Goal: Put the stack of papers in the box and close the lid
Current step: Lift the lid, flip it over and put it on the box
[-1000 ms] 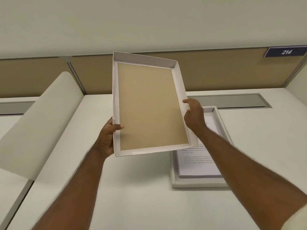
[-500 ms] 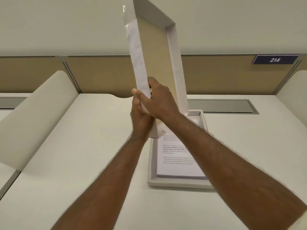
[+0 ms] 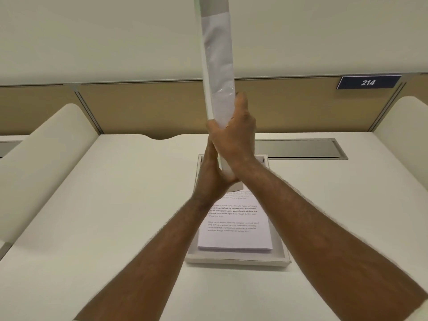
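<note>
Lid point(image 3: 216, 66) now flipped edge-on, upright at frame centre; a second ago its inside faced camera. Both hands, left point(image 3: 212, 167) and right point(image 3: 234, 137), clamp its lower end. Papers point(image 3: 234, 225) sit in box point(image 3: 236, 260) on desk point(image 3: 115, 216), lower centre. Next: lower lid.

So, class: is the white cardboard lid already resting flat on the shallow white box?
No: both hands hold the white cardboard lid upright, edge-on, above the open shallow white box.
</note>
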